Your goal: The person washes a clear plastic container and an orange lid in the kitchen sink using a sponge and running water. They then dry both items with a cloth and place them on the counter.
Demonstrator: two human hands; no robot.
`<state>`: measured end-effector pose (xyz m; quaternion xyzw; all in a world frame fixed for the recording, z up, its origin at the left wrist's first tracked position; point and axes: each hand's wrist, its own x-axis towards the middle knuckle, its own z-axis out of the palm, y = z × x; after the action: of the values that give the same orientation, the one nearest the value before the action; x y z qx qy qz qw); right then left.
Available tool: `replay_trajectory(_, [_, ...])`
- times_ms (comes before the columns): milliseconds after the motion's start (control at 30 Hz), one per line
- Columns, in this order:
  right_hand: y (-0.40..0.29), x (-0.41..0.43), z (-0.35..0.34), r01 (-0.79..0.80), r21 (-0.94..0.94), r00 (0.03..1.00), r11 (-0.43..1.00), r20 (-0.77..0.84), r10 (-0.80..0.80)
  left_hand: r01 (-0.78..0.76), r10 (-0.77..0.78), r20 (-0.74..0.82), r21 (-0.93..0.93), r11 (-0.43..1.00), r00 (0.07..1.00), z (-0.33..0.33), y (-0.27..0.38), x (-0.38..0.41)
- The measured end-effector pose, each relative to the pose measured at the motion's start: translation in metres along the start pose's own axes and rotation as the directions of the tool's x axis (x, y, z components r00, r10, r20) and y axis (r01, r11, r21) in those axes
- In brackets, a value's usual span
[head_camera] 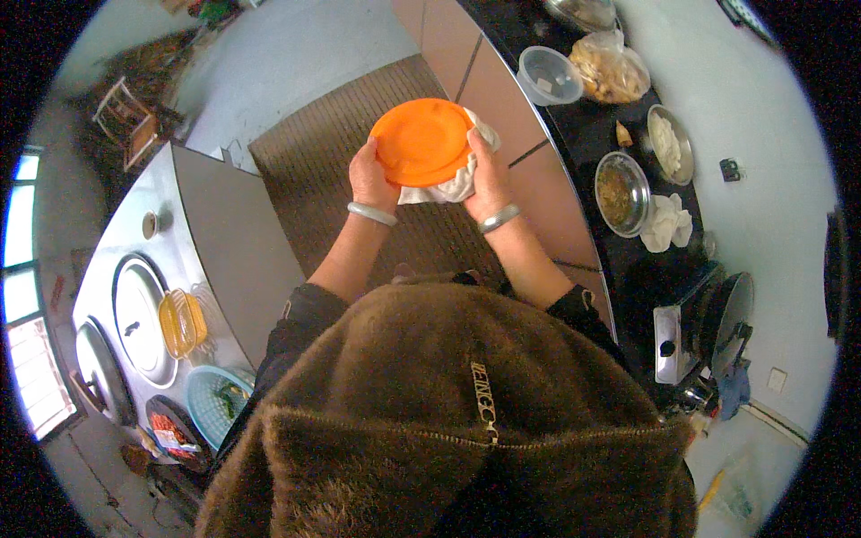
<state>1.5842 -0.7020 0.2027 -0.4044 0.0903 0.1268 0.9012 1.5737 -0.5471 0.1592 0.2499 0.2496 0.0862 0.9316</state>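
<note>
Both hands hold an orange plastic plate or lid [422,142] in front of me, above a ribbed brown mat. My left hand [375,176] grips its left edge, with the thumb on the rim. On the opposite edge, my right hand [488,176] holds the rim together with a white cloth [444,192]. That cloth passes beneath the orange piece and shows at its lower and right sides. Fingers under the orange piece are hidden. Each wrist wears a bracelet.
A black counter [572,134] on the right holds a clear plastic tub [550,76], a bagged food [611,67], metal bowls [622,194] and a stove [678,343]. The left worktop [111,225] bears large round lids [143,320], a yellow basket [181,324] and a blue colander [218,403].
</note>
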Motion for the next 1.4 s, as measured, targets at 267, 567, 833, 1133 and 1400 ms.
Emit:
replay_trajectory(267, [-0.078, 0.024, -0.018, 0.306, -0.817, 0.952, 0.489, 0.256, -0.169, -0.018, -0.024, 0.168, 0.24, 0.971, 0.985, 0.023, 0.033, -0.026])
replay_trajectory(567, [-0.083, 0.035, -0.025, 0.021, -0.767, 0.934, 0.642, 0.244, 0.261, -0.054, -0.055, 0.287, 0.36, 0.931, 0.956, 0.037, 0.033, -0.04])
replay_trajectory(833, [-0.074, 0.047, -0.066, -0.06, -0.493, 0.998, 0.868, -0.039, 0.047, -0.022, -0.038, 0.23, 0.251, 0.968, 0.972, 0.03, 0.039, -0.028])
replay_trajectory(1133, [-0.007, -0.005, -0.006, -0.018, -0.052, 0.997, 0.998, -0.081, 0.013, -0.1, 0.083, 0.09, 0.213, 0.972, 0.993, 0.009, 0.009, 0.002])
replay_trajectory(1400, [-0.05, 0.018, -0.044, -0.092, -0.469, 0.987, 0.878, 0.076, 0.144, 0.255, -0.322, 0.32, 0.233, 0.938, 0.891, 0.023, 0.036, -0.009])
